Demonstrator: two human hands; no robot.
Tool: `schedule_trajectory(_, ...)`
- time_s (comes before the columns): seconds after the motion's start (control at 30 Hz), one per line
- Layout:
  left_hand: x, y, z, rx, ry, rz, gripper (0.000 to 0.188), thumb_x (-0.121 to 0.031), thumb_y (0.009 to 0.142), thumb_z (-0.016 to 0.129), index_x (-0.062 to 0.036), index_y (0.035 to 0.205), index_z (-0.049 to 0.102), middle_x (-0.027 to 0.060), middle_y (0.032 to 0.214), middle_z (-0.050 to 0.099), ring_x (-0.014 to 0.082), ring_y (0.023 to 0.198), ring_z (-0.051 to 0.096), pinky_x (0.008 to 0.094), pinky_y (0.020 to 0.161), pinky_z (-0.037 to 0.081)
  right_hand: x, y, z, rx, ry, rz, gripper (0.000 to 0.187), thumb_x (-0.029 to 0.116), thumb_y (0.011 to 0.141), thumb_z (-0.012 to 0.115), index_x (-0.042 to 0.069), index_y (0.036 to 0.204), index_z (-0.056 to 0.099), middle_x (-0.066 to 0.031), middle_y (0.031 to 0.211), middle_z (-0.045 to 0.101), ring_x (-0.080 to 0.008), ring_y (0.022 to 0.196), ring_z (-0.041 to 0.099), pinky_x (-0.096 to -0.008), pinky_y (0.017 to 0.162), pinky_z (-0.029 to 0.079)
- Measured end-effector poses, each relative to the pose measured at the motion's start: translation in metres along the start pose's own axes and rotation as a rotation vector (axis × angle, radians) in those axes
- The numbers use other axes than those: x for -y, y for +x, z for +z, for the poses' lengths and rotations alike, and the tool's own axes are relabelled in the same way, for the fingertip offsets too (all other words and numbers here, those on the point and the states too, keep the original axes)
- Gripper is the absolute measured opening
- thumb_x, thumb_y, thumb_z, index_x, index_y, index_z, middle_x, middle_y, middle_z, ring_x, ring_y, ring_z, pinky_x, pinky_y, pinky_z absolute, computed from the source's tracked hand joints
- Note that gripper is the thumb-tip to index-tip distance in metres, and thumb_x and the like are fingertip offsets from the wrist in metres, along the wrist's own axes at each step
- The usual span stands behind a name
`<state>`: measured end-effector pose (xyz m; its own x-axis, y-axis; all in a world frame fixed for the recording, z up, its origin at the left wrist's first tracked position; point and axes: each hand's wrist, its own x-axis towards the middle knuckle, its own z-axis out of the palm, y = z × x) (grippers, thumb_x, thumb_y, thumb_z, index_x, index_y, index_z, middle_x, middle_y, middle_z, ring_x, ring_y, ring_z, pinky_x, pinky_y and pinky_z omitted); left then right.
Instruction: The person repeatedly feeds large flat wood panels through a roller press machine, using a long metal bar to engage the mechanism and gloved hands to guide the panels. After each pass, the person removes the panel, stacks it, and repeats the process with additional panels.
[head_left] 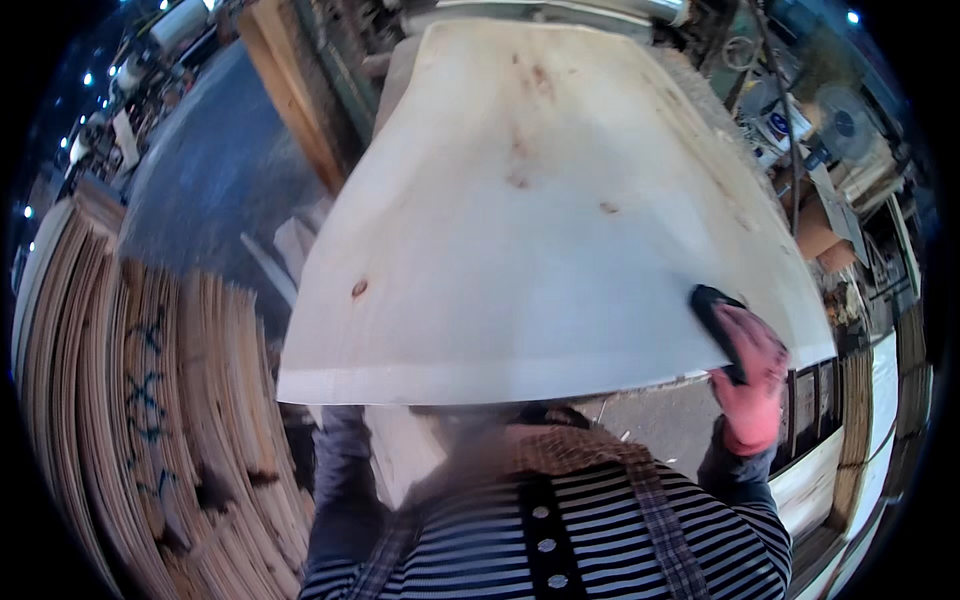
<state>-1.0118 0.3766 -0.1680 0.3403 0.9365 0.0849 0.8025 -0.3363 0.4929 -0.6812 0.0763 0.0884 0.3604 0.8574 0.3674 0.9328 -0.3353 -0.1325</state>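
A large, thin sheet of pale wood veneer (470, 240) with several brown knots spreads out in front of me, its surface wavy and its near edge close to my body. My right hand (752, 370), in a pink glove with black fingers, rests over the sheet near its right near corner. Its fingers stretch forward and to the left, and I see nothing held in them. On the left, my grey-sleeved forearm reaches up to the near edge, where the sheet hides my left hand, so its fingers do not show.
Tall stacks of veneer sheets (150, 420) stand at my left, some with blue-green marks. A wooden post (290, 90) rises beyond the sheet's left side. Machine rollers (560, 12) lie at the far end. To the right are a fan (843, 122), a cardboard box (820, 225) and stacked boards (850, 430).
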Motion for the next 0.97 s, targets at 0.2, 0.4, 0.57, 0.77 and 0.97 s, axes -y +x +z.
schedule_trajectory(0.2, -0.015, 0.011, 0.015, 0.100, -0.378, -0.215, 0.042, -0.032, 0.076, 0.060, -0.0007, 0.103, 0.055, 0.0142, 0.096, 0.060, 0.0248, 0.089, 0.058, 0.0322, 0.075, 0.045, -0.045, 0.068, 0.076, 0.045, 0.020, -0.067, 0.049, 0.031, 0.065, 0.064, 0.016, 0.111, 0.052, -0.0041, 0.107, 0.056, -0.0229, 0.096, 0.054, -0.0375, 0.082, 0.041)
schedule_trajectory(0.4, -0.025, 0.016, -0.001, 0.170, -0.300, -0.276, 0.038, -0.038, 0.071, 0.063, -0.0073, 0.093, 0.062, 0.0118, 0.087, 0.063, 0.0218, 0.085, 0.060, 0.0333, 0.074, 0.045, -0.086, 0.140, 0.164, 0.022, 0.053, -0.056, 0.045, 0.032, 0.072, 0.059, 0.017, 0.113, 0.050, -0.0038, 0.113, 0.052, -0.0231, 0.102, 0.050, -0.0395, 0.086, 0.037)
schedule_trajectory(0.57, 0.008, 0.023, 0.015, 0.173, -0.334, -0.326, 0.041, -0.031, 0.070, 0.066, -0.0019, 0.098, 0.060, 0.0113, 0.091, 0.063, 0.0183, 0.083, 0.059, 0.0302, 0.074, 0.045, -0.108, 0.198, 0.249, -0.047, -0.057, -0.088, 0.053, 0.035, 0.074, 0.057, 0.011, 0.120, 0.042, -0.0099, 0.119, 0.046, -0.0255, 0.114, 0.039, -0.0442, 0.096, 0.027)
schedule_trajectory(0.77, 0.016, 0.015, 0.002, 0.345, -0.744, -0.247, 0.044, -0.021, 0.075, 0.065, -0.0007, 0.111, 0.052, 0.0075, 0.103, 0.058, 0.0143, 0.093, 0.053, 0.0264, 0.081, 0.041, -0.066, 0.085, 0.238, 0.184, 0.177, -0.286, 0.073, 0.053, 0.077, 0.047, 0.004, 0.129, 0.029, -0.0189, 0.129, 0.032, -0.0329, 0.122, 0.027, -0.0491, 0.100, 0.016)
schedule_trajectory(0.97, -0.058, 0.021, -0.086, 0.569, -0.901, -0.029, 0.055, -0.004, 0.077, 0.060, -0.0044, 0.127, 0.036, 0.0061, 0.116, 0.051, 0.0149, 0.103, 0.048, 0.0273, 0.088, 0.038, -0.056, -0.091, 0.230, 0.478, -0.002, -0.247, 0.075, 0.056, 0.073, 0.048, 0.015, 0.132, 0.027, -0.0122, 0.139, 0.020, -0.0280, 0.129, 0.015, -0.0491, 0.103, 0.006)
